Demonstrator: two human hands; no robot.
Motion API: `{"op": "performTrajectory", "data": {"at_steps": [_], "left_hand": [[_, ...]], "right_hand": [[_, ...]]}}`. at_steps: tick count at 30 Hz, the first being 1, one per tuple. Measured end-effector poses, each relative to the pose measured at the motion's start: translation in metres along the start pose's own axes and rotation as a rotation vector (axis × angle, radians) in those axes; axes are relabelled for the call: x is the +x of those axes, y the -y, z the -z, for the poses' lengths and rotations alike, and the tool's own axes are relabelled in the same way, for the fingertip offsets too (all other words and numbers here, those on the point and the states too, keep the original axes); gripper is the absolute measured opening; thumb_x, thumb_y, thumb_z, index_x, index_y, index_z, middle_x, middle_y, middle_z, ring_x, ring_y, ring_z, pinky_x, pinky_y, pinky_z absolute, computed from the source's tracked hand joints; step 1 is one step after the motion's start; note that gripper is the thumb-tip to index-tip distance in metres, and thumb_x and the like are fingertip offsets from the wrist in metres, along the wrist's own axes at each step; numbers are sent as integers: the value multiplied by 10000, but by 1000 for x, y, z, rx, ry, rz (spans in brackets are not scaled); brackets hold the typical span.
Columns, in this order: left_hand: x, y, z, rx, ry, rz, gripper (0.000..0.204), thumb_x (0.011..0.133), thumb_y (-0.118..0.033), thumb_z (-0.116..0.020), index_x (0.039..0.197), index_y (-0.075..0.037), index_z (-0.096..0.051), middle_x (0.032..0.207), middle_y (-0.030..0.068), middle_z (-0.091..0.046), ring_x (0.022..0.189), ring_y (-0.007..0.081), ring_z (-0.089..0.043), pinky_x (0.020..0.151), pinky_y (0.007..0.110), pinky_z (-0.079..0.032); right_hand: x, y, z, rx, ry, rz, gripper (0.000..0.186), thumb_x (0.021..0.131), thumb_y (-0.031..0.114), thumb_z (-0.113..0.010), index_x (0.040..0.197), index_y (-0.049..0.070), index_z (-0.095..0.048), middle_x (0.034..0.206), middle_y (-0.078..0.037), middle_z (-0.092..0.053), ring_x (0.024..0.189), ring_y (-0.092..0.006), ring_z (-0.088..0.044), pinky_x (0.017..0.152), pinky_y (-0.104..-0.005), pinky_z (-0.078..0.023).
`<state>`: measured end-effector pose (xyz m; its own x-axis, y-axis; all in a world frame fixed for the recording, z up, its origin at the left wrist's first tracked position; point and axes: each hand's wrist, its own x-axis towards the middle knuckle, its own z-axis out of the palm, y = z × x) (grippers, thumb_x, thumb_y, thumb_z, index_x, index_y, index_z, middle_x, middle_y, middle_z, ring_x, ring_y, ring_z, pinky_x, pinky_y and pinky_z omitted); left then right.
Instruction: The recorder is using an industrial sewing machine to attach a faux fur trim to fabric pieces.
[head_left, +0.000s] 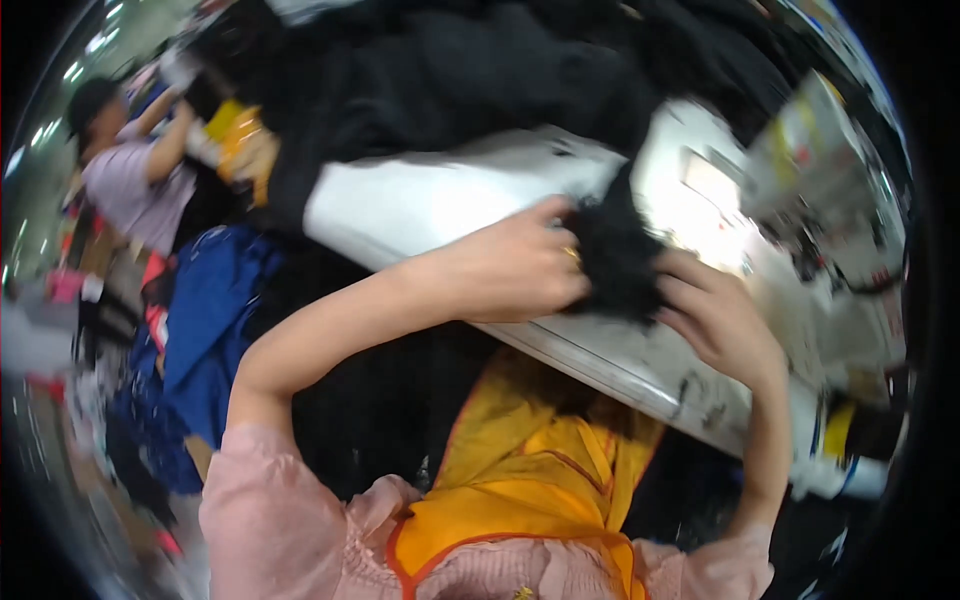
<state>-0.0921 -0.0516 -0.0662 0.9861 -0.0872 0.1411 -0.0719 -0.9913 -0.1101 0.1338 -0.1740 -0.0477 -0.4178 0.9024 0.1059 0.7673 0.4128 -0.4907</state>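
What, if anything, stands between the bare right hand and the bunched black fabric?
Nothing visible: the bare right hand is at the right edge of the bunched black fabric; blur hides exact fingertip contact.

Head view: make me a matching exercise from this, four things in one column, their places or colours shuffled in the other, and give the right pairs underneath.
Column one
1. Black cloth being handled
2. Apron
3. Blue cloth
4. White machine

Column two
A. In the upper right of the picture
B. Yellow, with orange-red edging
C. Between the left hand and the right hand
D. Bunched up toward the left of the picture

Right pairs
1-C, 2-B, 3-D, 4-A
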Motion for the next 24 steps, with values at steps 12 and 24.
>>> {"op": "performTrajectory", "data": {"at_steps": [12,24], "left_hand": [[27,-3,42,-64,-179,-94,146,744,-208,-589,733,-63,-587,601,24,-614,591,205,-614,689,333,-427],[31,-2,27,-148,-275,95,199,757,-87,-580,929,-16,-511,700,74,-616,737,230,-619,804,334,-392]], "right_hand": [[-32,-32,17,43,203,-79,298,721,59,-603,1012,-5,-605,1163,-198,-559,1071,-346,-522,906,-361,-393],[-8,19,29,2,80,-148,256,742,80,-629,980,-8,-602,1103,-213,-562,1018,-413,-499,847,-419,-391]]}}
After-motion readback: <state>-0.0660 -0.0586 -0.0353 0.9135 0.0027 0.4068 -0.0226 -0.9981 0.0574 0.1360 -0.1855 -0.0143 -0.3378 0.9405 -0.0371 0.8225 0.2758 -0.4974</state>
